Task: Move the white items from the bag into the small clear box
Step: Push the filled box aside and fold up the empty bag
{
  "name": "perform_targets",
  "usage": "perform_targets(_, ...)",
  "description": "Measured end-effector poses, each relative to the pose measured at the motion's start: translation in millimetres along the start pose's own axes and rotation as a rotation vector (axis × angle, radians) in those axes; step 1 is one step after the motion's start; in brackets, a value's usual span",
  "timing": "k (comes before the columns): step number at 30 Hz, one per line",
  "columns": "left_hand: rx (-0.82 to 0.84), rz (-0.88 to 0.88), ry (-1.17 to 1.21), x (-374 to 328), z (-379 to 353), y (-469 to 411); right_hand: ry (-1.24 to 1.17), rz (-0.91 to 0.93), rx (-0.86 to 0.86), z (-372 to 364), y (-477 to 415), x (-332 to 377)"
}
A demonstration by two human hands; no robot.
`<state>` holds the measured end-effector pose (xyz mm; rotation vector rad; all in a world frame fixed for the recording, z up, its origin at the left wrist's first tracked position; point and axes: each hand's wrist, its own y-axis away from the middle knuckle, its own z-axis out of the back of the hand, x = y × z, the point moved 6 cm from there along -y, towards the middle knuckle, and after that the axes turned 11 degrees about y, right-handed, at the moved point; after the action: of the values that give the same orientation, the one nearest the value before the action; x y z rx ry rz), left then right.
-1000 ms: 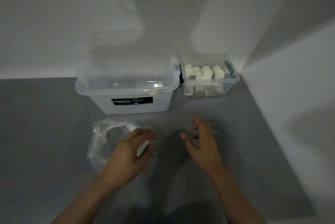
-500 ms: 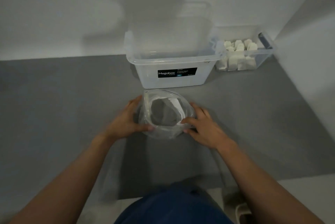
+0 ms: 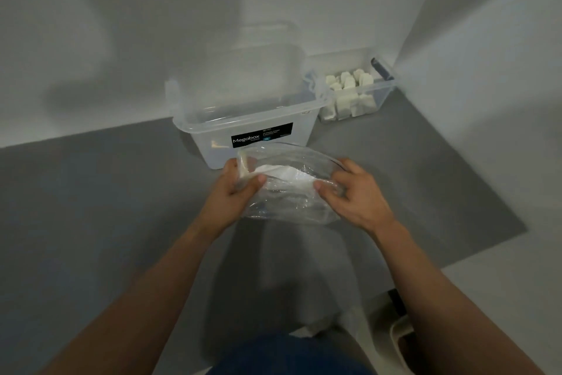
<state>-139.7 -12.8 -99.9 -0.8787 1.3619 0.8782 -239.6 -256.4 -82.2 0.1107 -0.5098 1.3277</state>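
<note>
A clear plastic bag [image 3: 289,192] is held above the grey mat between both hands. My left hand [image 3: 234,192] grips its left edge with the thumb over the rim, while my right hand [image 3: 354,192] pinches its right edge. Something white [image 3: 286,174] shows inside the bag. The small clear box [image 3: 384,98] stands at the far right by the wall corner, filled with several white items [image 3: 349,92].
A large clear box [image 3: 243,128] with a black "Megabox" label stands just behind the bag, left of the small box. The grey mat [image 3: 91,207] covers the floor. White walls close in behind and on the right. A slipper [image 3: 404,335] lies at lower right.
Both hands moved onto the bag, took hold of its edges and lifted it off the mat, flattening its mouth. The view shifted left and down.
</note>
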Motion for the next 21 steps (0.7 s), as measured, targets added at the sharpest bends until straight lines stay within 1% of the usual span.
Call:
perform_targets(1,0.04,-0.015,0.029,-6,-9,-2,-0.015,-0.023,-0.067,7,1,2)
perform_targets(3,0.138,-0.083,0.009,-19,-31,-4,-0.02,-0.043,-0.162,17,2,10)
perform_targets(5,0.23,-0.176,-0.045,-27,-56,-7,-0.114,-0.106,-0.178,24,3,15)
perform_targets(6,0.278,-0.22,-0.072,-32,-69,-7,-0.212,-0.182,-0.19,28,4,16)
perform_targets(8,0.349,-0.296,-0.115,-44,-93,-3,-0.475,-0.348,-0.299,38,11,12)
perform_targets(10,0.408,-0.374,-0.154,-49,-112,3,-0.686,-0.463,-0.4,44,20,7)
perform_targets(11,0.446,-0.414,-0.18,-52,-121,7,-0.753,-0.496,-0.41,47,24,3)
perform_targets(13,0.517,-0.398,-0.182,-51,-137,13,-0.978,-0.498,-0.381,53,33,-7)
perform_targets(14,0.536,-0.363,-0.17,-52,-146,16,-1.173,-0.482,-0.341,56,38,-12)
perform_targets(15,0.528,-0.332,-0.16,-55,-155,19,-1.36,-0.466,-0.284,60,44,-16)
perform_targets(16,0.492,-0.303,-0.137,-59,-164,22,-1.496,-0.44,-0.229,67,51,-20)
perform_targets(17,0.445,-0.266,-0.077,-64,-174,25,-1.543,-0.407,-0.183,74,59,-23)
perform_targets(18,0.397,-0.236,-0.009,-69,-187,29,-1.529,-0.378,-0.149,80,67,-27)
perform_targets(19,0.352,-0.216,0.047,-73,-201,34,-1.469,-0.351,-0.122,85,75,-30)
perform_targets(21,0.292,-0.187,0.105,-75,-233,43,-1.35,-0.357,-0.092,92,92,-40)
